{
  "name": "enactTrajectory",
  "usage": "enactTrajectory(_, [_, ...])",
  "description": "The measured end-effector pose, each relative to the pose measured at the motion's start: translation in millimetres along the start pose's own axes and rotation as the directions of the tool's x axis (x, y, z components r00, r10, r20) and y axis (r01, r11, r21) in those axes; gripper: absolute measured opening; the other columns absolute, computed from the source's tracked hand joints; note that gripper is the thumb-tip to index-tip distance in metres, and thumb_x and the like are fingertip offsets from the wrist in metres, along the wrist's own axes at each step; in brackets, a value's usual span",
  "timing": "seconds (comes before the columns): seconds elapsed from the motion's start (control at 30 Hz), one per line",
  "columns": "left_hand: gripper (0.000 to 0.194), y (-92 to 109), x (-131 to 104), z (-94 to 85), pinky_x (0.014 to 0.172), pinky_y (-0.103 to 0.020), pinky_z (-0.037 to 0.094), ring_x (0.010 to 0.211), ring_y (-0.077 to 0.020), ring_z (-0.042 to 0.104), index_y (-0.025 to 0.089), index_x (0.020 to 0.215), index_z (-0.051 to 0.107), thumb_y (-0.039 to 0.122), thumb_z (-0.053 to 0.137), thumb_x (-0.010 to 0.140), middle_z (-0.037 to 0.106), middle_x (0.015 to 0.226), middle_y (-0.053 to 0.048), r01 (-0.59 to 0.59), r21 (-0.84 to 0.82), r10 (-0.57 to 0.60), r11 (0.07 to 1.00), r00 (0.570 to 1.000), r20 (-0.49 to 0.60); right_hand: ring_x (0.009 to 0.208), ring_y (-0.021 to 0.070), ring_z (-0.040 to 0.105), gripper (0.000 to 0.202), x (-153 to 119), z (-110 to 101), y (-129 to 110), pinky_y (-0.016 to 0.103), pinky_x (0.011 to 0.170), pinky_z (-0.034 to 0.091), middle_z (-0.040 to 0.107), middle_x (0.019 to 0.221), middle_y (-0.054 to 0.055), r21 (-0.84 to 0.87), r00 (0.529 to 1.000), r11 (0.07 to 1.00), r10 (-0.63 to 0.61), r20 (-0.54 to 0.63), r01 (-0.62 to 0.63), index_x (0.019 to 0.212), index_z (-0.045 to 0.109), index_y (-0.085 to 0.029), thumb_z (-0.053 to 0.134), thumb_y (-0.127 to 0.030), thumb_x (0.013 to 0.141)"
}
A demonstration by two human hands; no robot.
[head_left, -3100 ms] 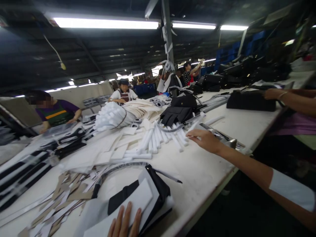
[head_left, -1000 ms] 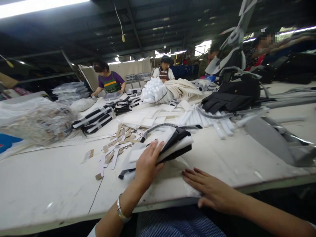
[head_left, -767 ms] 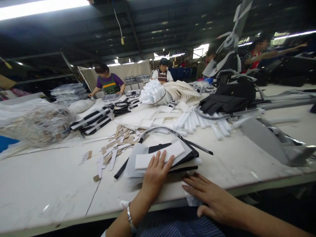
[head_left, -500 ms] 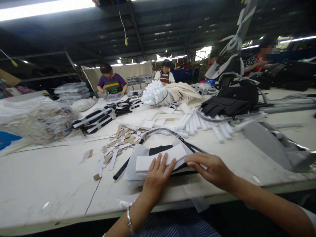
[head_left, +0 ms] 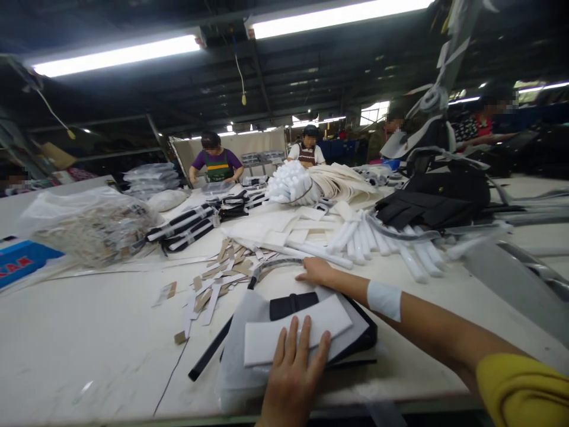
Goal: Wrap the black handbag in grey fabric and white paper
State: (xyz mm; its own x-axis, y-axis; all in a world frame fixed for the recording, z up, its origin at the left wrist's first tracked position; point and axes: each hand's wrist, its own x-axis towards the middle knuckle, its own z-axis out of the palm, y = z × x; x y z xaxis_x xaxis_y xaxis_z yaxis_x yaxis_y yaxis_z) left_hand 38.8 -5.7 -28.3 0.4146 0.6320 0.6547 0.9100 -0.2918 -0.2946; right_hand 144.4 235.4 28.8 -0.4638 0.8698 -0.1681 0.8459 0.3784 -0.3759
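Note:
My left hand lies with its fingers spread on a white foam strip. The strip rests on a translucent white sheet that covers much of a black bag. A black strap tab shows just above the foam. At the far side of the bag, my right hand is closed round the arched, plastic-wrapped bag handle. The hand hides that end of the handle. A black strap end sticks out from the bag's left side.
Loose card strips lie left of the handle. Behind are white foam tubes, a bundled white stack and black bags. A clear bag of card pieces stands left. Several people work beyond the table.
My right hand has moved from the bag's right edge up to the handle. The left hand stays on the foam strip. The view has tilted up and shifted left.

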Motion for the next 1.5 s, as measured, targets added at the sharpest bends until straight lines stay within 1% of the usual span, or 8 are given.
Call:
enactTrajectory(0.23, [0.047, 3.9, 1.7, 1.2, 0.101, -0.047, 0.054, 0.133, -0.0339, 0.05, 0.035, 0.143, 0.049, 0.031, 0.053, 0.096, 0.056, 0.143, -0.009, 0.057, -0.042, -0.057, 0.997, 0.998, -0.008, 0.078, 0.0142, 0.063, 0.024, 9.3, 3.8, 11.5, 0.03, 0.071, 0.055, 0.065, 0.092, 0.003, 0.31, 0.992, 0.949, 0.02, 0.123, -0.058, 0.098, 0.064, -0.013, 0.061, -0.037, 0.096])
enactTrajectory(0.4, [0.047, 2.6, -0.1, 4.1, 0.102, -0.047, 0.053, 0.134, -0.0342, 0.049, 0.035, 0.143, 0.049, 0.031, 0.053, 0.096, 0.054, 0.145, -0.009, 0.06, -0.052, -0.06, 0.997, 0.998, -0.004, 0.058, 0.0089, 0.056, 0.028, -5.0, -6.0, 20.3, 0.021, 0.055, 0.045, 0.066, 0.073, 0.001, 0.649, 0.993, 0.759, -0.037, 0.111, -0.044, 0.087, 0.06, -0.014, 0.072, -0.04, 0.085])
enactTrajectory(0.6, [0.05, -0.7, 0.7, 1.6, 0.101, -0.047, 0.054, 0.134, -0.0338, 0.049, 0.033, 0.146, 0.044, 0.029, 0.053, 0.097, 0.052, 0.146, -0.011, 0.008, -0.016, -0.008, 1.0, 0.999, 0.031, 0.09, 0.0145, 0.066, 0.061, -36.0, -32.6, 21.8, 0.022, 0.072, 0.05, 0.072, 0.105, 0.009, 0.879, 0.997, 0.477, -0.073, 0.022, 0.015, 0.126, 0.056, -0.018, 0.079, -0.04, 0.074])
enactTrajectory(0.73, [0.055, 0.5, 3.8, -2.5, 0.104, -0.049, 0.051, 0.136, -0.034, 0.047, 0.033, 0.146, 0.043, 0.025, 0.058, 0.095, 0.051, 0.147, -0.011, 0.034, -0.022, -0.032, 0.999, 0.996, 0.086, 0.089, 0.0147, 0.065, 0.07, -65.5, -47.1, 16.0, 0.024, 0.077, 0.05, 0.071, 0.1, 0.006, 0.918, 0.992, 0.389, -0.126, -0.029, 0.076, 0.132, 0.058, -0.017, 0.083, -0.037, 0.07])
enactTrajectory(0.93, [0.059, -1.6, 6.7, -5.6, 0.103, -0.05, 0.052, 0.135, -0.0352, 0.048, 0.031, 0.148, 0.04, 0.02, 0.058, 0.094, 0.05, 0.148, -0.013, 0.01, -0.031, -0.006, 0.999, 0.99, 0.14, 0.087, 0.0154, 0.066, 0.059, -130.7, -44.5, 14.2, 0.03, 0.086, 0.052, 0.07, 0.091, 0.003, 0.789, 0.921, 0.487, -0.298, -0.252, 0.374, 0.133, 0.06, -0.018, 0.078, -0.03, 0.078])
enactTrajectory(1.1, [0.056, -3.3, 7.7, -6.3, 0.101, -0.051, 0.053, 0.134, -0.0357, 0.049, 0.03, 0.147, 0.043, 0.018, 0.057, 0.094, 0.05, 0.148, -0.013, 0.026, -0.081, -0.016, 0.996, 0.991, 0.129, 0.093, 0.0151, 0.067, 0.025, -181.1, -24.7, 30.8, 0.024, 0.084, 0.054, 0.071, 0.1, 0.004, 0.354, 0.767, 0.688, -0.497, -0.406, 0.634, 0.104, 0.076, -0.023, 0.06, -0.014, 0.088])
enactTrajectory(1.33, [0.053, -0.6, 11.4, -10.8, 0.107, -0.053, 0.047, 0.138, -0.0354, 0.043, 0.027, 0.143, 0.048, 0.015, 0.058, 0.092, 0.047, 0.15, -0.013, 0.036, -0.096, -0.016, 0.995, 0.98, 0.2, 0.114, 0.0175, 0.065, 0.046, -201.7, 26.1, 52.0, 0.042, 0.112, 0.044, 0.071, 0.119, 0.005, 0.015, 0.553, 0.628, -0.672, -0.492, 0.778, 0.122, 0.067, -0.025, 0.048, -0.002, 0.087])
enactTrajectory(1.5, [0.038, 5.6, 23.4, -10.2, 0.105, -0.051, 0.05, 0.129, -0.0373, 0.054, 0.015, 0.131, 0.058, 0.019, 0.057, 0.093, 0.059, 0.137, -0.02, -0.028, -0.035, 0.034, 0.999, 0.981, 0.189, 0.115, 0.0176, 0.065, 0.047, -198.5, 46.5, 64.3, 0.043, 0.11, 0.046, 0.072, 0.117, 0.007, 0.002, 0.493, 0.594, -0.666, -0.56, 0.805, 0.125, 0.065, -0.022, 0.048, 0.0, 0.087])
